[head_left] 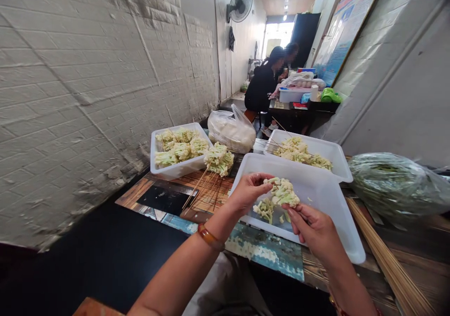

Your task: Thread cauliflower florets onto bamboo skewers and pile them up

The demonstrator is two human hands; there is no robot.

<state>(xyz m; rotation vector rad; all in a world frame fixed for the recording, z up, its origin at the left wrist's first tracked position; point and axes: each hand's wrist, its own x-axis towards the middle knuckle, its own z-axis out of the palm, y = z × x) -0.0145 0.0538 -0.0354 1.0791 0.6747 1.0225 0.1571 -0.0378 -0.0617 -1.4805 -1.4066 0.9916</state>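
Observation:
Over a white plastic tray [332,217] I hold cauliflower florets [283,192] between my two hands. My left hand [251,191] grips their left side with thumb and fingers. The fingers of my right hand [309,224] pinch the lower right end; whether a skewer is also in them I cannot tell. Below, loose cauliflower pieces [265,209] lie in the tray. To the left, a bunch of skewered cauliflower [218,159] rests on the table, its sticks pointing toward me.
Skewered cauliflower fills a white tray [176,168] at left; another tray [339,163] behind holds more. Between them sits a knotted plastic bag [232,131]. Bamboo skewers [386,255] and a bag of greens [397,184] lie right. Two people [262,84] sit farther back.

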